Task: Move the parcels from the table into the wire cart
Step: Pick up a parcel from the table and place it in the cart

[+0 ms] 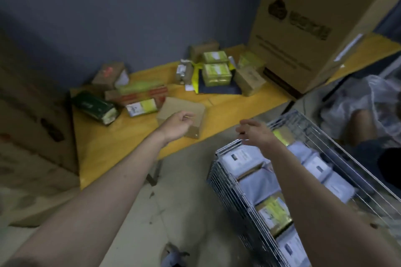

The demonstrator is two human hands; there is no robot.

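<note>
parcel [182, 112] flat, corner toward table edge | left hand [176, 124] curled empty | right hand [252, 133] loose

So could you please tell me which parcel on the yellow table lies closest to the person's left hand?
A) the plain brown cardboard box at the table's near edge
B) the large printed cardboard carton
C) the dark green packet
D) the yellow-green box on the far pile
A: the left hand reaches over the plain brown cardboard box at the near edge of the yellow table; the other parcels lie farther away.
</note>
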